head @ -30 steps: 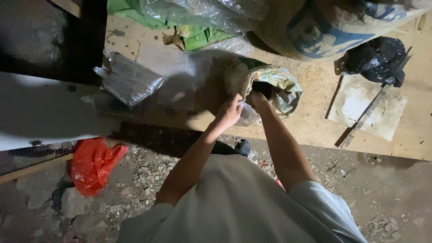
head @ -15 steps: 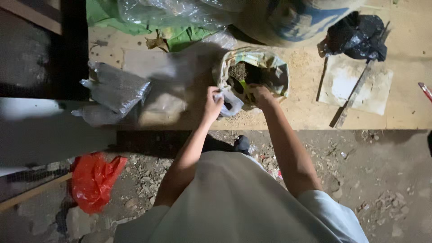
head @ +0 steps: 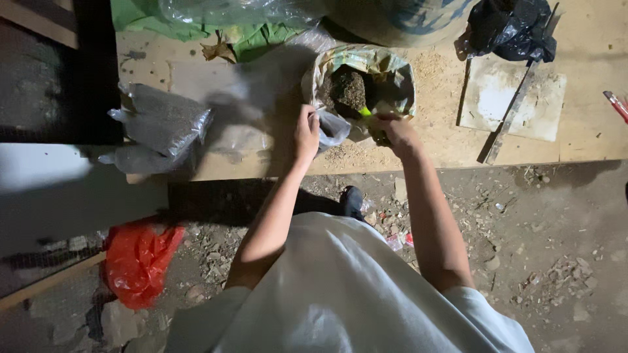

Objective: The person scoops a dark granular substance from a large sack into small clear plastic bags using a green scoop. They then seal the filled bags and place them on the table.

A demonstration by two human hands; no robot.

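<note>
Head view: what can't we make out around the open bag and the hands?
- Right hand fingertips: hidden behind the open bag rim, grip unclear.
- Left hand: pinches the bag's clear plastic edge; finger detail blurred.
- Dark clump in the bag: underside hidden, material unclear.
- Large sack: cut off by the top edge.
- Red-handled tool: cut off by the right edge.

Left hand (head: 306,134) grips the near-left rim of an open bag (head: 383,68); right hand (head: 396,131) grips its near rim. Bag holds a dark clump of soil (head: 350,88) and stands on a wooden tabletop (head: 425,140). Clear plastic bags (head: 160,127) lie left. Black bag (head: 513,26) and a flat blade (head: 513,111) lie right. Red bag (head: 137,261) on the floor.
</note>
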